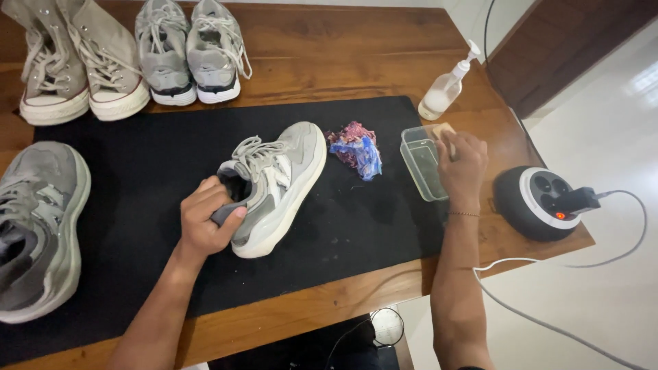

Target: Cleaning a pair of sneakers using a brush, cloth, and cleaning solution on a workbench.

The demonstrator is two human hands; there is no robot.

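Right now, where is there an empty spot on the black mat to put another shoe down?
The black mat is bare between the big grey shoe at its left edge and the sneaker that the left hand grips. The strip below the crumpled cloth is bare too. It is crowded around the clear tub, where the right hand reaches.

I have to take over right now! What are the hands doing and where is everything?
Left hand: grips the heel of the grey sneaker, lying on the black mat.
Right hand: holds a small tan brush or sponge over the clear plastic tub; too hidden to say which.
Crumpled rag lies beside the sneaker; pump bottle stands behind the tub.
Done: things laid out.
Left: whether the sneaker has been scrubbed is unclear.
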